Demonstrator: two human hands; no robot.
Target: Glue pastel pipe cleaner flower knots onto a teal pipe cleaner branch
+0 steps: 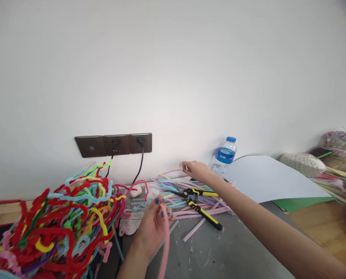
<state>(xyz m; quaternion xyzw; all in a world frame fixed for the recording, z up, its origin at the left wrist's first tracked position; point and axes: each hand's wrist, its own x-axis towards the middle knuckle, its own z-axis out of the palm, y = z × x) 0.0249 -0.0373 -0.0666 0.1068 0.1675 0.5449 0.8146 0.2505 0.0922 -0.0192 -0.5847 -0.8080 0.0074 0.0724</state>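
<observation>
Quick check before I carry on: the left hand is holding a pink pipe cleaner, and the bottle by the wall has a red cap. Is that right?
Not quite: the cap is blue, as the head view shows. The left hand is holding a pink pipe cleaner, and the bottle is by the wall.

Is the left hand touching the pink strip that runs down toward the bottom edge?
Touching: the head view shows the left hand pinching the pink strip between its fingers.

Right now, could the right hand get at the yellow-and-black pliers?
Probably yes: the pliers lie on top of the pastel stems, handles uncovered, near the right hand. However, its fingers seem to be pinching a thin pink strand.
</observation>
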